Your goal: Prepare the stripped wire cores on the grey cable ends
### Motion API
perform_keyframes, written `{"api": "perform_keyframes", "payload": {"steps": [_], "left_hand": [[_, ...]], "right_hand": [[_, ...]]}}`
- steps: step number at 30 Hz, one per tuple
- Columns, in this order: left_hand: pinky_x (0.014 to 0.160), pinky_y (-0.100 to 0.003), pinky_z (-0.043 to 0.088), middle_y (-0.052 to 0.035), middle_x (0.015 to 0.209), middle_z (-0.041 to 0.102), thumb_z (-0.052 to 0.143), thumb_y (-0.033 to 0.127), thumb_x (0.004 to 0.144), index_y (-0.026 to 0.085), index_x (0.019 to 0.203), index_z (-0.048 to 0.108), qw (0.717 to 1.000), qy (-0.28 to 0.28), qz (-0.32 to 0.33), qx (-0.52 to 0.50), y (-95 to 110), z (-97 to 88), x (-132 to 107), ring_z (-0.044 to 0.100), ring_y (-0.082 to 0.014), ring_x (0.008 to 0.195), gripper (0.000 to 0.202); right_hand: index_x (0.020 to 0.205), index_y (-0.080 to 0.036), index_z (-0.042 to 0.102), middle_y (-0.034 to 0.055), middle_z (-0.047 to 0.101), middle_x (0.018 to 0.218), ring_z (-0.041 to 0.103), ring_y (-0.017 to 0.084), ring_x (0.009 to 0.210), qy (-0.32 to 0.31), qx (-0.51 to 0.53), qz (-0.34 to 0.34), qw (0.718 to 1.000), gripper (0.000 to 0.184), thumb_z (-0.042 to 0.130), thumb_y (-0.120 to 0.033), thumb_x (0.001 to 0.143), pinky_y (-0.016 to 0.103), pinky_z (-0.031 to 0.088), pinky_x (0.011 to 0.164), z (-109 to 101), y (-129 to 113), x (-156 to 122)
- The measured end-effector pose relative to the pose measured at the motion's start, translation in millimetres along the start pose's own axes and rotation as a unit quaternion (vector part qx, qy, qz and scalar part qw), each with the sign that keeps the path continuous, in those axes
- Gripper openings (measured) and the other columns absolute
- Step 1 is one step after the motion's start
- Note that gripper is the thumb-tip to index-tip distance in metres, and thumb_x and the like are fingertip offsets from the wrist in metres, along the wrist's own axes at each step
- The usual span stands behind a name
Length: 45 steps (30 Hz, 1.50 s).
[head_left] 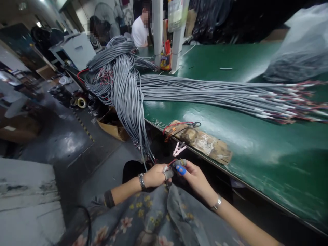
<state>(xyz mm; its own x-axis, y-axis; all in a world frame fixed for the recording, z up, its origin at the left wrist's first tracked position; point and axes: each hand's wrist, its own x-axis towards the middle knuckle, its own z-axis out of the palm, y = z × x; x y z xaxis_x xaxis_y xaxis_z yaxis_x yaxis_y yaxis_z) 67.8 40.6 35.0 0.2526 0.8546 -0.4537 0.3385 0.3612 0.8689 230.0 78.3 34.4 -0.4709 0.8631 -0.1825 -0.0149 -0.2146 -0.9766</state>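
Note:
Both my hands meet just below the green table's edge, over my lap. My left hand, a watch on its wrist, is closed on the end of a grey cable with thin red wires sticking out. My right hand is closed round a small tool with a blue tip, held against the cable end. Directly above my hands a pink clip hangs at the table edge. A thick bundle of grey cables spills off the table towards my hands.
The green table carries a long spread of grey cables with stripped red ends at the right, a worn cardboard strip, and a plastic bag. Another person in white sits at the far end. Boxes and tape rolls lie on the floor at left.

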Motion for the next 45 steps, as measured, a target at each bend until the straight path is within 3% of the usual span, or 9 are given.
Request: {"api": "perform_keyframes", "payload": {"steps": [3, 6, 11, 16, 21, 26, 30, 38, 45], "left_hand": [[0.055, -0.022, 0.039, 0.0012, 0.063, 0.058, 0.053, 0.024, 0.078, 0.015, 0.075, 0.059, 0.997, 0.010, 0.058, 0.059, 2, -1.7, -2, 0.049, -0.0108, 0.056, 0.012], [0.063, -0.023, 0.042, -0.0006, 0.073, 0.062, 0.063, 0.038, 0.075, 0.014, 0.088, 0.062, 0.995, 0.029, 0.094, 0.032, 6, -4.9, -4, 0.053, -0.0123, 0.065, 0.027], [0.058, -0.027, 0.046, -0.0050, 0.062, 0.063, 0.066, 0.062, 0.062, 0.011, 0.070, 0.060, 0.983, 0.004, 0.014, -0.181, 16, -8.7, -5, 0.057, -0.0132, 0.056, 0.052], [0.046, -0.022, 0.041, -0.0022, 0.053, 0.061, 0.076, 0.054, 0.052, 0.012, 0.061, 0.058, 0.984, -0.046, -0.061, -0.158, 21, -3.9, -2, 0.054, -0.0105, 0.045, 0.046], [0.035, -0.018, 0.029, -0.0015, 0.052, 0.061, 0.075, 0.053, 0.052, 0.013, 0.064, 0.057, 0.975, 0.034, -0.063, -0.211, 19, 5.4, 1, 0.048, -0.0072, 0.036, 0.045], [0.039, -0.019, 0.033, -0.0038, 0.055, 0.062, 0.072, 0.049, 0.059, 0.013, 0.059, 0.055, 0.962, 0.157, -0.008, -0.225, 11, 9.8, -4, 0.050, -0.0081, 0.040, 0.039], [0.043, -0.020, 0.037, 0.0000, 0.051, 0.058, 0.073, 0.044, 0.058, 0.014, 0.059, 0.058, 0.966, 0.188, 0.027, -0.177, 8, 9.9, -8, 0.050, -0.0085, 0.044, 0.033], [0.045, -0.023, 0.041, -0.0033, 0.050, 0.061, 0.076, 0.047, 0.052, 0.013, 0.061, 0.057, 0.967, -0.007, -0.048, -0.251, 13, -1.1, -6, 0.054, -0.0117, 0.043, 0.040], [0.048, -0.023, 0.042, -0.0042, 0.051, 0.061, 0.070, 0.055, 0.058, 0.013, 0.055, 0.061, 0.970, 0.073, -0.015, -0.231, 17, 7.7, -8, 0.052, -0.0102, 0.045, 0.043]], "right_hand": [[0.070, -0.019, 0.059, -0.0010, 0.058, 0.061, 0.051, 0.013, 0.055, -0.023, 0.002, -0.003, 1.000, 0.037, 0.071, -0.054, 0.064, 0.028, 0.045, 0.056, 4, -3, 3], [0.068, -0.019, 0.059, -0.0007, 0.060, 0.062, 0.053, 0.014, 0.057, -0.046, 0.012, -0.003, 0.999, 0.034, 0.073, -0.050, 0.064, 0.028, 0.045, 0.057, 2, -12, 9], [0.069, -0.017, 0.060, -0.0007, 0.060, 0.061, 0.052, 0.012, 0.056, -0.095, 0.068, 0.010, 0.993, 0.036, 0.073, -0.050, 0.063, 0.027, 0.043, 0.058, -5, -20, 10], [0.067, -0.016, 0.060, -0.0030, 0.054, 0.057, 0.042, 0.009, 0.050, -0.082, 0.079, 0.054, 0.992, 0.036, 0.076, -0.048, 0.059, 0.023, 0.033, 0.049, -4, -13, 5], [0.071, -0.017, 0.062, -0.0019, 0.055, 0.061, 0.042, 0.009, 0.052, -0.051, 0.088, 0.045, 0.994, 0.034, 0.068, -0.050, 0.068, 0.023, 0.035, 0.049, -2, -12, 4], [0.073, -0.018, 0.059, -0.0005, 0.056, 0.064, 0.047, 0.011, 0.054, -0.048, 0.091, 0.048, 0.993, 0.038, 0.063, -0.056, 0.070, 0.025, 0.042, 0.051, 0, -8, 4], [0.072, -0.019, 0.057, -0.0002, 0.059, 0.063, 0.053, 0.014, 0.057, -0.057, 0.030, 0.030, 0.997, 0.039, 0.072, -0.053, 0.062, 0.027, 0.045, 0.054, 8, -6, 7], [0.066, -0.018, 0.059, -0.0007, 0.059, 0.060, 0.052, 0.013, 0.055, -0.129, -0.016, 0.008, 0.991, 0.035, 0.070, -0.051, 0.065, 0.027, 0.045, 0.057, 4, -25, 17], [0.067, -0.018, 0.059, -0.0003, 0.059, 0.062, 0.051, 0.013, 0.056, -0.029, 0.018, 0.011, 0.999, 0.037, 0.071, -0.053, 0.063, 0.028, 0.045, 0.058, 5, -11, 14]]}}
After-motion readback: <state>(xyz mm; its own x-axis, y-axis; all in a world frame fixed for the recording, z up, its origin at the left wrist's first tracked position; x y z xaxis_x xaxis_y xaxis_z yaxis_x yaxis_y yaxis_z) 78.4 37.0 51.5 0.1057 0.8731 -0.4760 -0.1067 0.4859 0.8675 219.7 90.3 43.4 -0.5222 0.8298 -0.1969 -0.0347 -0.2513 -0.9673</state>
